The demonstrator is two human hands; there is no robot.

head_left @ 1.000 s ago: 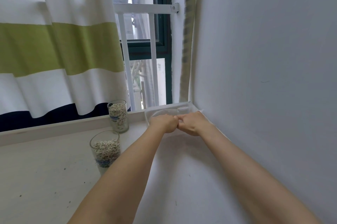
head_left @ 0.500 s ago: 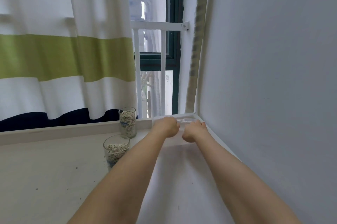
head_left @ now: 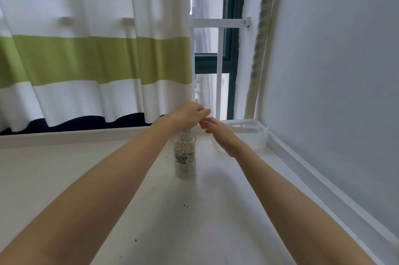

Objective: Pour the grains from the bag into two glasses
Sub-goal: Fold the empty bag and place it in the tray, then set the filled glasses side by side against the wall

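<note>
Both hands hang close together above the far edge of the table, near the window. The left hand is lifted, its fingers loosely curled and pointing toward the right; whether it pinches anything I cannot tell, since the frame is soft there. The right hand sits just beside and a little lower, fingers relaxed and half extended, holding nothing that shows. One glass stands upright on the table directly below the left hand, filled with grains to near its rim; the second glass is not clearly seen — it may be hidden behind the left wrist. The bag, pale and clear, lies slumped in the far right corner against the wall, just beyond the right hand and touched by neither. Judging by the filled glass and the set-down bag, the pouring looks done or nearly so. To finish well, the hands should draw back high and slow — the left wrist passes right over the glass rim, and a careless drop could tip it. A few stray grains dot the tabletop.
</note>
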